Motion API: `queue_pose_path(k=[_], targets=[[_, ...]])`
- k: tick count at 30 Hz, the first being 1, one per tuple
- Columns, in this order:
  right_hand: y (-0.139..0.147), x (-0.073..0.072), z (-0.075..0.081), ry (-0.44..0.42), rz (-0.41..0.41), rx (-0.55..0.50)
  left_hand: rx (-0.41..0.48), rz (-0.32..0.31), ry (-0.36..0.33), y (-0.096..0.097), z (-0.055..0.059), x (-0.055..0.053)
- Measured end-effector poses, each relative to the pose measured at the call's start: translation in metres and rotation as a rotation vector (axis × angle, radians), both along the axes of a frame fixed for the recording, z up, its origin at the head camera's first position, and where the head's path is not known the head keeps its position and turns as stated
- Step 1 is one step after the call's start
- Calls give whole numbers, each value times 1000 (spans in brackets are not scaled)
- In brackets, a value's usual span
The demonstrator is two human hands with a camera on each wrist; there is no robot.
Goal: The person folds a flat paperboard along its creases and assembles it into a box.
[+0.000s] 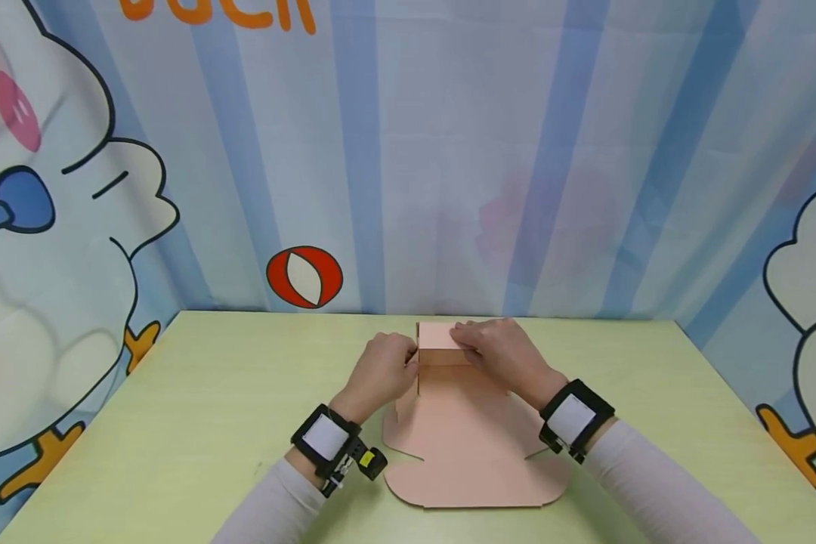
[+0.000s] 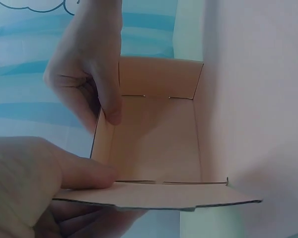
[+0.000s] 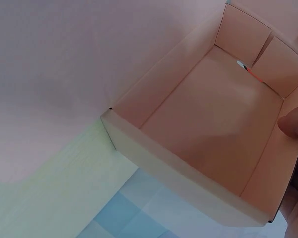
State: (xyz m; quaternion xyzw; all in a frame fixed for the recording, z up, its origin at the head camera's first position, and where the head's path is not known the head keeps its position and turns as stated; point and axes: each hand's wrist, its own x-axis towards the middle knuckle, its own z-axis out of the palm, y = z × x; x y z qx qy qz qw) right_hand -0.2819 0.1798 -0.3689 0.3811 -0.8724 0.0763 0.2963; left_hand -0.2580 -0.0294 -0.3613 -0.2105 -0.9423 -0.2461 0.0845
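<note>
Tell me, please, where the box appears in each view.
Head: the box lies below centre, slightly right.
Left wrist: the box's hollow lies around the centre.
Right wrist: the box's hollow lies right of centre.
Shared landmark: the right hand, gripping the box's edge.

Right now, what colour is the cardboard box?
The cardboard box is peach-pink, clearest in the head view.
</note>
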Motion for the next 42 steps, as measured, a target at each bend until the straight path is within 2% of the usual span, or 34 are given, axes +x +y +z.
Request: queue_pose_path(k=[9,11,16,19,24,30,35,42], targets=[[0,0,0,2,9,-10,74,-36,-34,-2,-1,1],[1,-1,-1,4,8,-11,98,-47,-65,-3,-1,2],[1,0,-1,7,6,-15,158,-46,-193,-4,2,4],[1,0,0,9,5,-13,156,-58,-216,-5,2,4],[1,0,0,6,0,-5,114,-89,-175,-6,1,3],[1,1,0,-5,-11,7,60,-71,-73,-5,-2,2],[1,1,1,-5,-12,9,52,-61,-21,-5,-5,0],[0,1,2,-26,-9,13,52,-36,-10,-3,-6,0]])
